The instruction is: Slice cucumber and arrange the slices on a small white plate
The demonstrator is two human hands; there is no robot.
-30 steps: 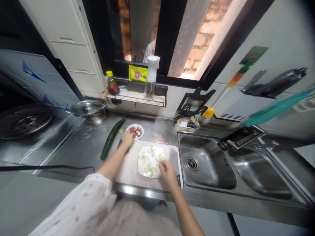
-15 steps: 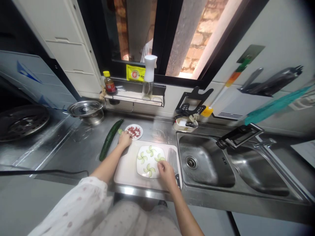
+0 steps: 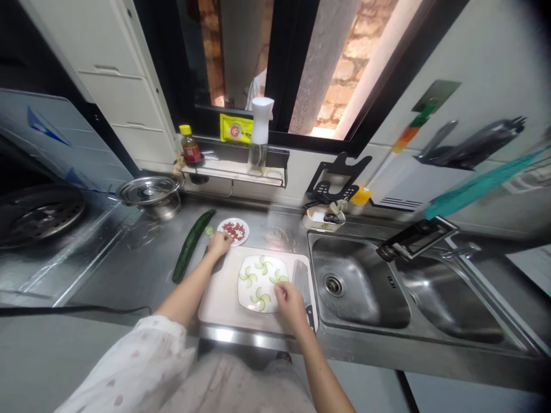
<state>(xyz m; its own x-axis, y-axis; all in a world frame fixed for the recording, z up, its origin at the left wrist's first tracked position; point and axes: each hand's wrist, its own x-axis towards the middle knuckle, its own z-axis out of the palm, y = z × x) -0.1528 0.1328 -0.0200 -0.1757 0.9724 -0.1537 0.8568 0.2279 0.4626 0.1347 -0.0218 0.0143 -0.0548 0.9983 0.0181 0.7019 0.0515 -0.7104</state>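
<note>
My left hand [image 3: 219,245] reaches to the near left rim of a small white plate [image 3: 246,236] of chopped red pieces [image 3: 233,230]. Its fingers are bent together, and whatever they pinch is too small to make out. My right hand [image 3: 290,304] hovers at the right edge of a square white plate [image 3: 253,306] with its thumb and fingers closed; their contents are hidden. On that plate, thin pale green slices lie in several pinwheel shapes [image 3: 260,298]. The plate rests on a white cutting board [image 3: 215,310]. A knife [image 3: 302,281] lies along the board's right side.
A long cucumber [image 3: 191,246] lies left of my left hand, with small green pieces [image 3: 209,230] beside it. To the right is a double sink [image 3: 359,281]. Behind stand a lidded steel pot [image 3: 150,195] and a shelf [image 3: 232,173] holding bottles.
My left hand has shifted very slightly at the small plate, its fingers drawn closer over the red pieces. The right hand stays nearly still, and the view moves a little.
</note>
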